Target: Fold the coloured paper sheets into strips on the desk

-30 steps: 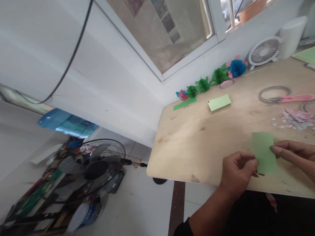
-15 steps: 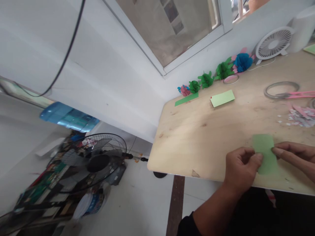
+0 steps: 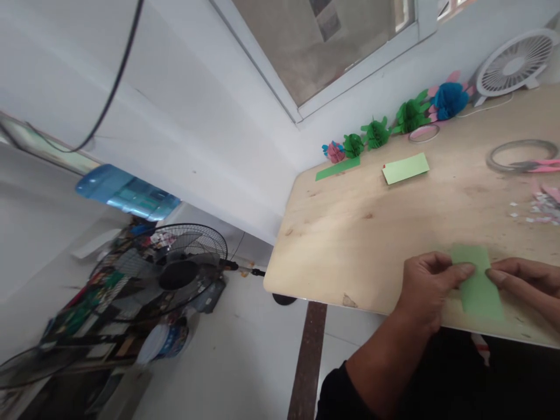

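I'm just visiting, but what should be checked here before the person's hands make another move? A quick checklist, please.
1. Left hand holding the green sheet: ok, thumb over its left side.
2. Right hand on the sheet: ok, thumb at its right edge.
3. Sheet's folds and edges lined up: cannot tell, it is blurred.
4. Paper scraps apart from the held sheet: ok, they lie farther back on the table.
5. Row of paper figures away from the hands: ok, along the wall.
6. Small white fan switched off: cannot tell.
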Demonstrator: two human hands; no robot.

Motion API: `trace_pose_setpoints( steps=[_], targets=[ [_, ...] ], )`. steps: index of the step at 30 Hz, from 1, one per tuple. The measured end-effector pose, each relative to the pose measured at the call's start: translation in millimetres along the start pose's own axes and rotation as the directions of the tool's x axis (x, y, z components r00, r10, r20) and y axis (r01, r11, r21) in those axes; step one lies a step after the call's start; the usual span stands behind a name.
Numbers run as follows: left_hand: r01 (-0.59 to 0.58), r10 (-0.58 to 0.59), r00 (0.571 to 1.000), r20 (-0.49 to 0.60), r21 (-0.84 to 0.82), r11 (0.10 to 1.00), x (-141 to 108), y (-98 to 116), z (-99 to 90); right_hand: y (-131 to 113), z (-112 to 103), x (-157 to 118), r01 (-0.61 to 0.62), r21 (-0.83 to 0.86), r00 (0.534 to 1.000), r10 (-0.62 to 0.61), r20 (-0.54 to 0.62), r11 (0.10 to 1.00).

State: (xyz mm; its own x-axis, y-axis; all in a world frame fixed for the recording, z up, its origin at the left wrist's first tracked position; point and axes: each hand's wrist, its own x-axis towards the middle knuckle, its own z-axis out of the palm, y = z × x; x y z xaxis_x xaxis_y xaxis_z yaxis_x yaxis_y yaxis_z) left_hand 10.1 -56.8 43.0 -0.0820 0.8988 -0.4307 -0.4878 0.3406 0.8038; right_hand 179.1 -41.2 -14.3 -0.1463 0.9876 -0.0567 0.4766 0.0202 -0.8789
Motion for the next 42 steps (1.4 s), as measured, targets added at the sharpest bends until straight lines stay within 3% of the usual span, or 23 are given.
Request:
trace_pose_setpoints(
  steps=[9,17,20,24,28,31,37,42],
  targets=[
    [0.025,-0.027,0.998,-0.053,-0.036,0.999,6,0,-5.2,41,-4,10,-0.176,0.020,0.967,0.170,0.189,0.984],
    [-0.002,-0.010,0.996,-0.085,-0.133,0.991,12,4,-1.2,63,-5,11,-0.171,-0.142,0.969,0.192,0.152,0.975],
    [-0.030,0.013,0.991,-0.130,-0.127,0.991,14,1,0.9,52,-3,8,-0.160,-0.083,0.959,0.174,0.222,0.984],
    [-0.094,0.074,0.978,-0.194,-0.097,0.991,14,-4,3.2,15,4,-4,-0.260,-0.048,0.962,0.263,0.075,0.965],
    [-0.191,0.181,0.958,-0.224,-0.022,0.981,12,-5,3.3,-9,6,-9,-0.267,0.009,0.949,0.261,0.178,0.964],
    [-0.218,0.219,0.958,-0.186,0.022,0.976,11,-7,0.9,-8,5,-8,-0.268,0.019,0.958,0.265,0.109,0.963],
    [-0.163,0.165,0.979,-0.120,0.034,0.986,3,-9,-1.4,2,6,-6,-0.212,0.071,0.973,0.204,0.109,0.975],
    [-0.142,0.146,0.983,-0.110,0.042,0.989,3,-9,-0.4,8,5,-8,-0.284,0.089,0.957,0.278,0.078,0.955]
  ],
)
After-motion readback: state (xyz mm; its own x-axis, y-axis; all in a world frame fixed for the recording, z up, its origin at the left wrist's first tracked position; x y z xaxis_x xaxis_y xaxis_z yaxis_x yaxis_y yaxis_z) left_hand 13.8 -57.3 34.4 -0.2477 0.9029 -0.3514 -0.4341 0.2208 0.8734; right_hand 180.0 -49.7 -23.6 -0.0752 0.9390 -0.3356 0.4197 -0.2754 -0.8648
